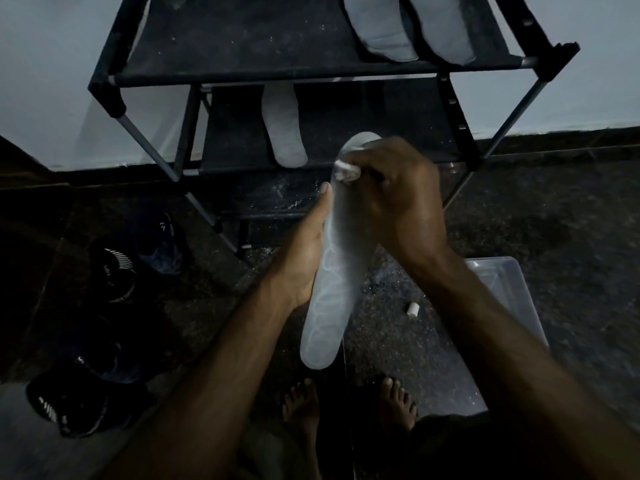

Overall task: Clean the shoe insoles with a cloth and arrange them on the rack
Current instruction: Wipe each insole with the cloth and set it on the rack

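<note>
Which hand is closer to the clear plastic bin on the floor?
Right. The right hand wipes the insole above-left of the plastic bin; the left hand is farther left.

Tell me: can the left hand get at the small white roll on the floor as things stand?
Probably not right away. The left hand is propping up the insole that the right hand wipes with a cloth. The white roll lies bare on the floor, under the right forearm.
</note>
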A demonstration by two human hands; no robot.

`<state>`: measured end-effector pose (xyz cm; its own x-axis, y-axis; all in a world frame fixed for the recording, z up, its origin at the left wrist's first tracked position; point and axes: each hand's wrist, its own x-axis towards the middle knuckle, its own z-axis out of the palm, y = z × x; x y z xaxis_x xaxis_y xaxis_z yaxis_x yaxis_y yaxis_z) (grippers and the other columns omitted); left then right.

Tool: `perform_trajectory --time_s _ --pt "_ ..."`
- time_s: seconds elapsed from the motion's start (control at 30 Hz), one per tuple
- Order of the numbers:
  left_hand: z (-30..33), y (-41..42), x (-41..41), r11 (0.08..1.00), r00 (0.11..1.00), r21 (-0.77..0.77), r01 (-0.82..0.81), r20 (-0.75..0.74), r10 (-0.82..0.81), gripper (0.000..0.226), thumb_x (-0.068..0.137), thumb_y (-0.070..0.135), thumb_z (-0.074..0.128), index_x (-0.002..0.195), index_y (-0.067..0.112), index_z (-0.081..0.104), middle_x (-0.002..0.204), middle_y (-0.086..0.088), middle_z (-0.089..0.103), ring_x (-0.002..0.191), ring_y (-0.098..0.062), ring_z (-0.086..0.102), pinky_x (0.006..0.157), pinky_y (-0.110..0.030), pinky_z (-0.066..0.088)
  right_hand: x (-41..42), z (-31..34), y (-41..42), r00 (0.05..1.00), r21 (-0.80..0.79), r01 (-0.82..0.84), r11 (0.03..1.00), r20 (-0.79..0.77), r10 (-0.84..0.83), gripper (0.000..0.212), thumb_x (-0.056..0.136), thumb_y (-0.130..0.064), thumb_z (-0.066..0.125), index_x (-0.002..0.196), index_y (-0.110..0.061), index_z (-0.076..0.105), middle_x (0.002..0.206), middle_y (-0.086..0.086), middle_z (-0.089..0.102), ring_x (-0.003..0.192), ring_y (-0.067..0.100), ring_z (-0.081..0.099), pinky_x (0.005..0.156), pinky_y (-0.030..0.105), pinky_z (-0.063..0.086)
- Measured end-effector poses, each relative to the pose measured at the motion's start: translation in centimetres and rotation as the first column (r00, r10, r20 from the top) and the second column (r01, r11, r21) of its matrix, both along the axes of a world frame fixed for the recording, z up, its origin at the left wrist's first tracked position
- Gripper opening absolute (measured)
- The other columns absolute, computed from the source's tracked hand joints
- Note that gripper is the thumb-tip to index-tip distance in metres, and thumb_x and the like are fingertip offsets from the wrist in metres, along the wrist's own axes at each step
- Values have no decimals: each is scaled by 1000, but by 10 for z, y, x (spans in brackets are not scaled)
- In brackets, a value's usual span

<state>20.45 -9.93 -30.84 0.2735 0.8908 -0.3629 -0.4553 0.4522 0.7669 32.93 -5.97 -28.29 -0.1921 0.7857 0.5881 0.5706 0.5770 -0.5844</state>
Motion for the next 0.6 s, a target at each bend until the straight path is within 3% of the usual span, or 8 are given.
perform_trajectory --time_s 0.07,0.13,0.27,0.47,0.6 --pt "0 0 -2 1000 1000 -2 14 6 -14 55 100 50 33 125 8 59 110 -11 63 105 -25 56 96 -41 41 1 2 2 1000 -12 -15 1000 23 15 18 88 -16 61 97 -9 75 95 6 72 90 16 65 80 30 53" --pt "0 -1 -2 998 998 -17 59 -11 -59 58 99 52 31 122 7 60 104 -13 63 92 -23 59 86 -40 45 12 -3 7 996 -10 93 996 2 -93 15 88 -14 66 99 -9 75 95 7 72 89 17 65 77 31 54" --pt "-1 -1 1 995 992 -14 95 -85 -96 67 95 59 35 132 8 55 118 -16 63 101 -25 60 99 -47 40 25 -9 14 971 -29 238 971 -21 -239 15 90 -13 67 102 -9 74 98 9 71 90 17 65 78 33 54" --pt "-4 1 0 1000 996 -5 -9 -91 9 51 101 50 32 98 21 74 96 -3 70 95 -17 61 93 -37 42 0 -1 2 1000 49 9 999 17 -10 16 86 -10 64 97 -6 74 96 11 71 91 21 66 81 32 53" --pt "0 -2 1 997 990 -1 78 -119 -77 56 99 53 28 116 16 65 107 -8 69 97 -20 64 96 -43 43 20 -7 13 983 -9 182 983 -19 -182 18 86 -13 70 103 -10 73 102 8 71 95 18 65 83 29 53"
